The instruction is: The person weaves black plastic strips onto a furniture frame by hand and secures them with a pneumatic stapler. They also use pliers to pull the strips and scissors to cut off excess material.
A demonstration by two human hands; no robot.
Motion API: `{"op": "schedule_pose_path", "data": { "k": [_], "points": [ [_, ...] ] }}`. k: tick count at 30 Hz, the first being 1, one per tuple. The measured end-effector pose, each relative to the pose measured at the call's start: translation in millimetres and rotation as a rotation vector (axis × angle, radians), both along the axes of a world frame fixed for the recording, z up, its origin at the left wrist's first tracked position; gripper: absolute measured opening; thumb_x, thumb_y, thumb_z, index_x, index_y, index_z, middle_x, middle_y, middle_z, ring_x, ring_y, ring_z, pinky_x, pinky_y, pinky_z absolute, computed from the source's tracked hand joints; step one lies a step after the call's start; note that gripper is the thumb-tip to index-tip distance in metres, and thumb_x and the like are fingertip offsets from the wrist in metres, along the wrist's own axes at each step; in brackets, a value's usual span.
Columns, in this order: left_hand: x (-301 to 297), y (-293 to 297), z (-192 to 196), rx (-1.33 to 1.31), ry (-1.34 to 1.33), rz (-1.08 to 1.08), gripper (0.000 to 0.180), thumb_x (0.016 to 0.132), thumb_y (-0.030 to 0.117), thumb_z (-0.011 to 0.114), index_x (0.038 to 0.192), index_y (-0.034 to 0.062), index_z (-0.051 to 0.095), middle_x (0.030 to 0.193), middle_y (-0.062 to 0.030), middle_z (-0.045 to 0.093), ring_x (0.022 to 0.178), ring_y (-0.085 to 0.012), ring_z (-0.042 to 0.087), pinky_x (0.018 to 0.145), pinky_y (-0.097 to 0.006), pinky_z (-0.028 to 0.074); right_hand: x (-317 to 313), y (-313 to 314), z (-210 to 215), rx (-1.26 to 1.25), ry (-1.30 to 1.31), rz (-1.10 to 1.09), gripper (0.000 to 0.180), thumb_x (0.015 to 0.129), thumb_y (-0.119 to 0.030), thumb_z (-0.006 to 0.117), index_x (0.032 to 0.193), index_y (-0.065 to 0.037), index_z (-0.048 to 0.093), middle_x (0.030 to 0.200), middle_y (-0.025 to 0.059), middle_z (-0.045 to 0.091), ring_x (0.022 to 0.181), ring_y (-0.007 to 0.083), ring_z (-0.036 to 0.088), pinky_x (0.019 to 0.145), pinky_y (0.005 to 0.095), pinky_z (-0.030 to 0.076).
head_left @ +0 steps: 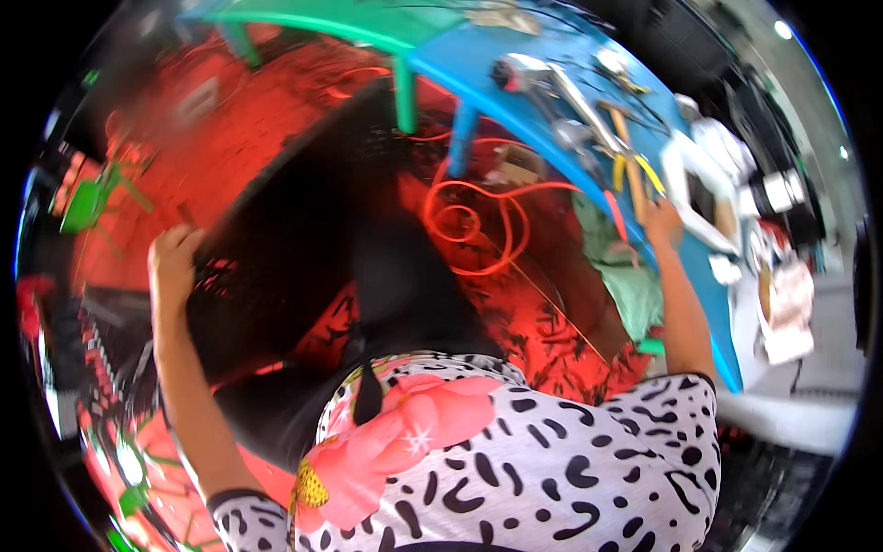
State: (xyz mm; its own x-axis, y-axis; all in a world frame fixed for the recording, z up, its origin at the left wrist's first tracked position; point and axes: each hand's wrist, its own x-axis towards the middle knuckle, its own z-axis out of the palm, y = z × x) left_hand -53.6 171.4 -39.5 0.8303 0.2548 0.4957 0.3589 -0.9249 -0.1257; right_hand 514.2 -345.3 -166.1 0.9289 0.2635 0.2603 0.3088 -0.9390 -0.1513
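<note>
A large black open tub-like thing (276,212) with small slots in its wall leans in front of my legs. My left hand (175,258) is closed at its left edge, with the fingers curled over the rim. On the right, my right hand (660,223) reaches over the blue table (579,170). Its curled fingers meet the lower end of a wooden-handled tool (637,184); blur hides the tool's kind. Pliers with yellow handles (651,173) lie right beside it. A corded power tool (520,74) and a long metal tool (584,106) lie farther up the table.
A green table (313,20) joins the blue one. An orange hose (478,269) coils on the red, debris-strewn floor (561,354). Green cloth (625,285) hangs by the table edge. A white tray (694,184) stands beyond my right hand, and a green stool (87,204) at far left.
</note>
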Motion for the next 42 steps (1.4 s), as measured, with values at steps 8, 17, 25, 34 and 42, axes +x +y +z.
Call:
{"op": "schedule_pose_path", "data": {
  "k": [8, 17, 25, 34, 42],
  "points": [
    [74.1, -46.3, 28.3, -0.586, 0.101, 0.278, 0.014, 0.081, 0.023, 0.061, 0.086, 0.0141, 0.070, 0.084, -0.0097, 0.063, 0.085, -0.0294, 0.062, 0.073, -0.042, 0.050, 105.1, -109.4, -28.7, 0.003, 0.264, 0.092, 0.024, 0.072, -0.019, 0.061, 0.064, 0.003, 0.060, 0.056, 0.0149, 0.055, 0.050, 0.0293, 0.057, 0.049, 0.0452, 0.045],
    [71.7, -40.7, 22.7, -0.897, -0.161, 0.467, 0.028, 0.080, 0.023, 0.068, 0.067, -0.0005, 0.061, 0.053, -0.0109, 0.050, 0.049, -0.0181, 0.049, 0.053, -0.035, 0.042, 78.7, -145.6, -28.1, 0.080, 0.170, -0.005, 0.022, 0.080, -0.017, 0.053, 0.080, 0.004, 0.059, 0.067, 0.0156, 0.058, 0.053, 0.0266, 0.058, 0.052, 0.0399, 0.047],
    [76.2, -43.2, 25.8, -0.940, -0.178, 0.447, 0.027, 0.079, 0.021, 0.069, 0.065, -0.0001, 0.060, 0.052, -0.0101, 0.049, 0.049, -0.0166, 0.047, 0.052, -0.034, 0.042, -149.8, 19.2, 48.1, 0.686, 0.639, 0.511, 0.028, 0.089, -0.018, 0.052, 0.112, -0.003, 0.058, 0.071, -0.0042, 0.047, 0.057, 0.0051, 0.044, 0.048, 0.0190, 0.033],
    [73.7, -35.3, 22.0, -0.981, -0.075, 0.455, 0.021, 0.079, 0.030, 0.068, 0.081, 0.0091, 0.069, 0.066, -0.0115, 0.063, 0.063, -0.0252, 0.063, 0.062, -0.037, 0.050, -330.4, 285.0, 97.8, 0.419, 0.427, 1.404, 0.023, 0.086, -0.003, 0.052, 0.107, -0.001, 0.058, 0.084, 0.0210, 0.060, 0.076, 0.0392, 0.060, 0.065, 0.0439, 0.047],
    [79.2, -46.1, 28.8, -0.944, -0.204, 0.432, 0.034, 0.077, 0.020, 0.070, 0.058, -0.0008, 0.052, 0.050, -0.0055, 0.036, 0.050, -0.0117, 0.036, 0.050, -0.033, 0.035, -333.3, 291.8, 99.7, 0.328, 0.176, 1.338, 0.025, 0.085, -0.003, 0.051, 0.109, -0.004, 0.057, 0.086, 0.0205, 0.059, 0.073, 0.0417, 0.060, 0.064, 0.0472, 0.049]
  ]
}}
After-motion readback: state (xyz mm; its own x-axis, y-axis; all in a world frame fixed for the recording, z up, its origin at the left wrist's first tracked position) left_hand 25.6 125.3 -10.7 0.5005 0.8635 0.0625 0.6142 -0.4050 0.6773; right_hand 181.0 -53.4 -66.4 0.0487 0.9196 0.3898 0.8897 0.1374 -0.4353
